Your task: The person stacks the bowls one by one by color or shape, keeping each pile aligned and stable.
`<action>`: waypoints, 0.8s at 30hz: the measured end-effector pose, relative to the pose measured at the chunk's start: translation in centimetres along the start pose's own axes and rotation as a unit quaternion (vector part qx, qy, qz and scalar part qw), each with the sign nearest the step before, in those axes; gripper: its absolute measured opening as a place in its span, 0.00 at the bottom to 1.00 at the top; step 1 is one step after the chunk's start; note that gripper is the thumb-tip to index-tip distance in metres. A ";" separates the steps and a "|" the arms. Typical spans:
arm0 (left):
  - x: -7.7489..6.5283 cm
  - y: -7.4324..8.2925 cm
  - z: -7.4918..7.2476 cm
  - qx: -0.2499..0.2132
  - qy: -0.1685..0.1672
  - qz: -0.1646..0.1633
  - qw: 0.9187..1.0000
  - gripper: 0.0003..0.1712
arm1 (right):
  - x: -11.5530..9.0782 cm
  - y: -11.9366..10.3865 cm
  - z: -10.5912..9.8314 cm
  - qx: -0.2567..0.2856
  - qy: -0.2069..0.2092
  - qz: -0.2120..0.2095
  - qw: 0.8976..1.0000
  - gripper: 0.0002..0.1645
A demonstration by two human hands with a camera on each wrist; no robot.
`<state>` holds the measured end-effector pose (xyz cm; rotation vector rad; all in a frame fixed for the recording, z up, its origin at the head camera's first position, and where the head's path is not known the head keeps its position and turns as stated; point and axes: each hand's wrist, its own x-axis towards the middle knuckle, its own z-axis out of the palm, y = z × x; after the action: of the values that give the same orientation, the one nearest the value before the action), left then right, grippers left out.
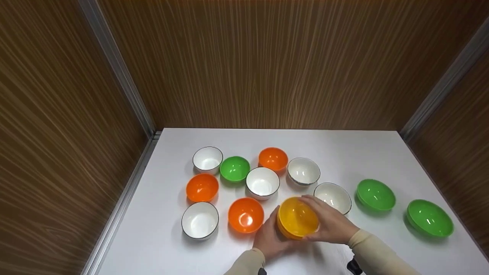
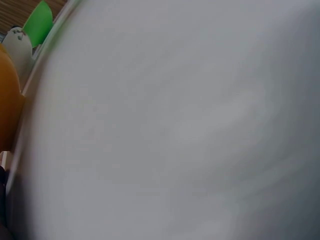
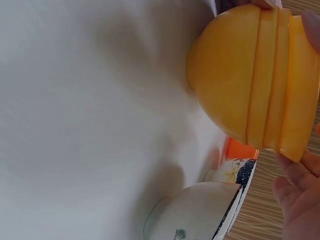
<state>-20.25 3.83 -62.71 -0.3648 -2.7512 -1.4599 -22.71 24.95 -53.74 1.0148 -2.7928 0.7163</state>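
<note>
Yellow nested bowls [image 1: 298,217] are between the left hand [image 1: 269,240] and the right hand [image 1: 331,222], which grip them from opposite sides.

On the counter [image 1: 145,252], 2 bowls [image 1: 376,194] stand well right of the nested bowls [image 1: 298,219], 1 single bowl [image 1: 246,215] just left, further bowls [image 1: 303,171] behind.

Bowls [image 1: 246,215] on a white table [image 1: 153,244]
</note>
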 end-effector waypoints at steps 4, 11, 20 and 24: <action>-0.2 0.2 0.0 0.004 -0.006 -0.016 1.000 0.68 | -0.2 0.0 0.2 -0.002 -0.002 -0.006 1.000 0.65; -0.3 0.5 -0.1 -0.002 -0.009 -0.026 1.000 0.68 | -0.4 0.1 0.4 0.004 -0.001 0.006 1.000 0.66; -0.2 0.4 -0.2 -0.009 -0.017 -0.033 0.999 0.69 | -0.4 0.2 0.6 0.015 0.006 0.000 1.000 0.67; -0.2 0.4 -0.3 -0.020 -0.022 -0.036 0.999 0.70 | -0.5 0.1 0.6 0.019 0.004 -0.003 1.000 0.68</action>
<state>-20.00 3.81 -62.22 -0.3044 -2.8001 -1.5439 -22.34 25.05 -54.42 1.0236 -2.7786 0.7747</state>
